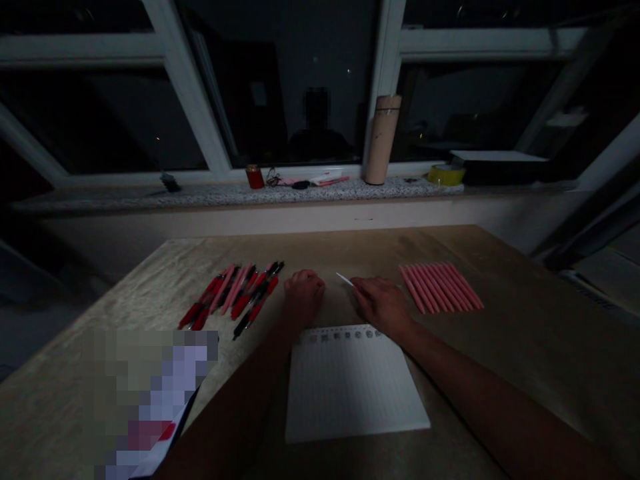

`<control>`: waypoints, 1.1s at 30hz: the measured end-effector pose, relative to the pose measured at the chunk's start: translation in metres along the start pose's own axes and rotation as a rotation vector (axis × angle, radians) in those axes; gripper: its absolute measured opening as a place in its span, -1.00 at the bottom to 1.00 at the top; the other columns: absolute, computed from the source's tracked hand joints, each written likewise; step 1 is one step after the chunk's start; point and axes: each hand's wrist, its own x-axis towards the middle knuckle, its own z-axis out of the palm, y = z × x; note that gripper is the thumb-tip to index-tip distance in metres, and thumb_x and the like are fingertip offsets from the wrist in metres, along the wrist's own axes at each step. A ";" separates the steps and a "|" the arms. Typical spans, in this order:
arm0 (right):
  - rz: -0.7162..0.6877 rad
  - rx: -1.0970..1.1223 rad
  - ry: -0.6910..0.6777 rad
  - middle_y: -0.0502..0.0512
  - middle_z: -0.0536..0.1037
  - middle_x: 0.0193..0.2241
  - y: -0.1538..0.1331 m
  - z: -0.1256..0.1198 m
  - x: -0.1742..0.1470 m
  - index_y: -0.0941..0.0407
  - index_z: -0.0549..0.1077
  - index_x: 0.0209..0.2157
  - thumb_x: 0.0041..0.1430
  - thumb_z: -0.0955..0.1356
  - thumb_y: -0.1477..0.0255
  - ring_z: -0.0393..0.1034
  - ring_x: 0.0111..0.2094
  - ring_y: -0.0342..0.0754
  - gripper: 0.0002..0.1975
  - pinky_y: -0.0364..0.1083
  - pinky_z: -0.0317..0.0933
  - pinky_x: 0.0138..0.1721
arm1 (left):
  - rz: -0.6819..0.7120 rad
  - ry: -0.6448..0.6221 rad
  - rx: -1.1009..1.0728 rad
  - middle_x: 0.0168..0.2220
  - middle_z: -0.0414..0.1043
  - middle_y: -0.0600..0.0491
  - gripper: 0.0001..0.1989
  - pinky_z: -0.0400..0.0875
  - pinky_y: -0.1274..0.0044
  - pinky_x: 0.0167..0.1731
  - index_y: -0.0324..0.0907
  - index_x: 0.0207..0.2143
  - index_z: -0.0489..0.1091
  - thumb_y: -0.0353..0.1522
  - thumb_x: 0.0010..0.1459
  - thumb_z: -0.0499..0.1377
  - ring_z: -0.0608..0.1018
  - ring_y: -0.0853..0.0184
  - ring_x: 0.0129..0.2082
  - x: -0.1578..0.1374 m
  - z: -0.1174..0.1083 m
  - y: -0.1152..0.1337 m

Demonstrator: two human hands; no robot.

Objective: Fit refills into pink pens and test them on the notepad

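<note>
Dim light; we are taking the lined pad (356, 387) as the centre of our clock; it is lying on the table (540, 373), a row of small dark marks running along its twelve o'clock edge; both forearms are flanking it.

We are seeing the right hand (384, 303) between twelve and one, thumb and fingers pinching a slender white stick (345, 279); the stick's free end is pointing toward ten, into the gap between the hands; the left hand (304, 297) is resting at eleven, fingers curled in, apart from the right; whether it is pinching anything, we are not managing to tell.

We are noting mixed pens (243, 293) at ten; red, black and pink, they are lying in an untidy band, slanting from one toward seven, near the left hand; pink pens (441, 288) are lying between one and two, near the right hand, in a close, even row slanting from eleven toward five; between eight and nine, a pale object (156, 459) is lying partly behind a pixelated patch.

Beyond the table, a speckled windowsill (215, 198) is running across at twelve; on it we are picking out a red jar (255, 177) at eleven, a tall tan bottle (383, 141) standing just past twelve, a yellow roll (447, 176) near one.
</note>
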 end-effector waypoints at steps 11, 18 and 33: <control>0.013 -0.077 -0.086 0.15 0.54 -0.26 -0.002 -0.004 0.001 0.07 0.42 -0.06 0.27 0.18 0.37 0.37 -0.21 -0.01 -0.70 -0.05 0.11 -0.14 | 0.121 0.121 -0.092 -0.15 0.39 -0.03 -0.80 0.18 0.34 -0.07 -0.17 -0.20 0.36 -0.32 0.16 0.03 0.37 0.22 -0.09 0.001 -0.002 0.001; 0.013 -0.107 -0.131 0.13 0.52 -0.25 -0.001 -0.004 0.001 0.06 0.41 -0.03 0.22 0.19 0.45 0.34 -0.21 0.00 -0.69 -0.04 0.08 -0.15 | 0.355 0.087 -0.101 -0.21 0.41 -0.02 -0.73 0.18 0.38 -0.09 -0.17 -0.23 0.39 -0.23 0.23 -0.03 0.39 0.27 -0.15 -0.002 -0.007 0.010; 0.230 -0.232 -0.028 0.18 0.46 -0.14 0.012 -0.012 0.001 0.01 0.37 0.02 0.21 0.22 0.46 0.23 -0.11 0.12 -0.65 0.04 0.04 -0.13 | 0.242 -0.018 -0.032 -0.22 0.38 0.00 -0.80 0.15 0.33 -0.11 -0.14 -0.31 0.42 -0.29 0.19 0.03 0.37 0.24 -0.14 -0.002 -0.007 -0.005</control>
